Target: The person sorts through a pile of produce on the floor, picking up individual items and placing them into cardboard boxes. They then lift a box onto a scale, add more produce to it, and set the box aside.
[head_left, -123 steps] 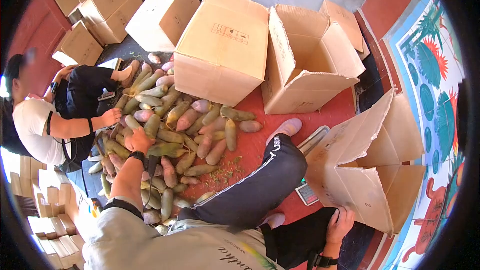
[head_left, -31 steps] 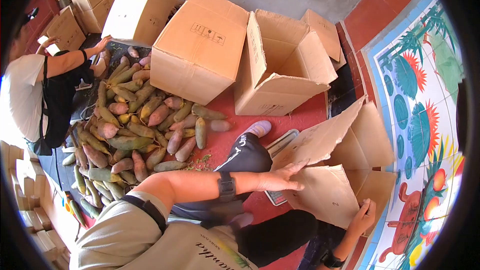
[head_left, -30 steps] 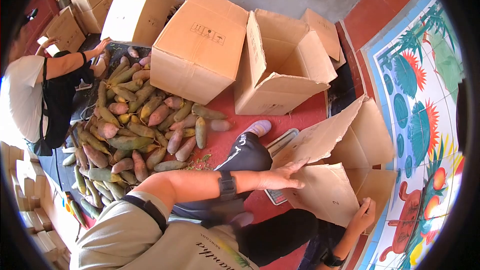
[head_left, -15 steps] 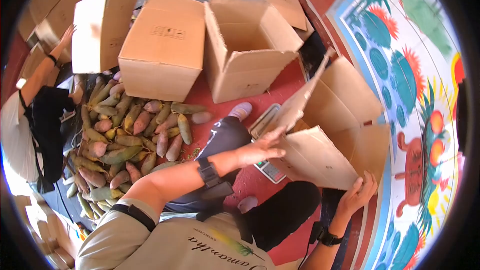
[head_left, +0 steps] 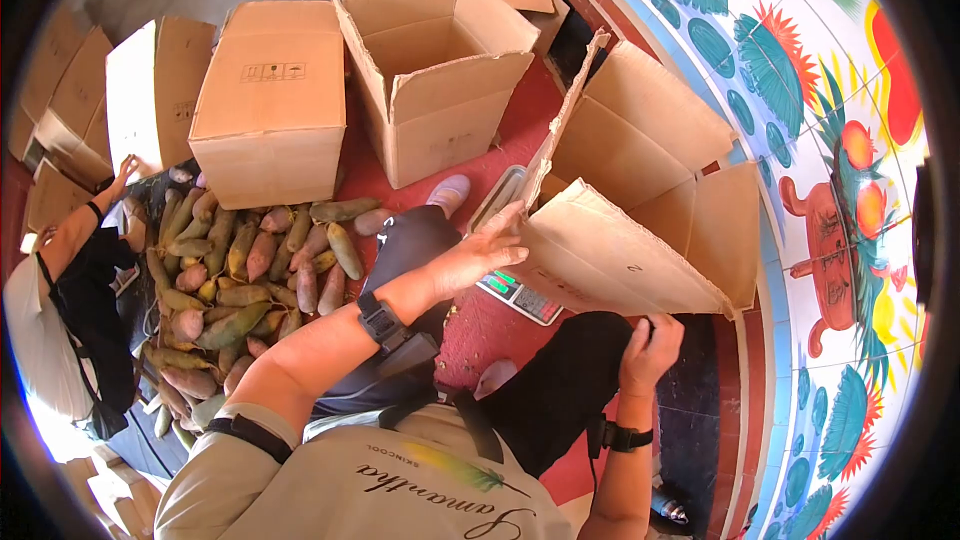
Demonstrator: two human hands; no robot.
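My left hand point(head_left: 490, 242) is at the near left corner of an open cardboard box point(head_left: 625, 255), fingers toward its left side and thumb against its near panel. The box is tilted, its flaps standing up. Beneath its left end shows a scale point(head_left: 525, 298) with a lit green display and keypad. Just below the box's near edge, my right hand point(head_left: 650, 352) is closed, with fingers curled beside my raised knee. I cannot tell what, if anything, it holds.
A pile of sweet potatoes point(head_left: 235, 285) lies to the left. Behind it stand a closed carton point(head_left: 268, 105) and an open carton point(head_left: 440, 130). At far left, another person's hand point(head_left: 125, 172) is beside a pale carton point(head_left: 145, 90). A painted tile wall point(head_left: 800, 210) borders the right side.
My right hand has come off the near right flap and moved left along the box's near edge, its fingers now curled. My left hand stays at the corner. The whole view has shifted.
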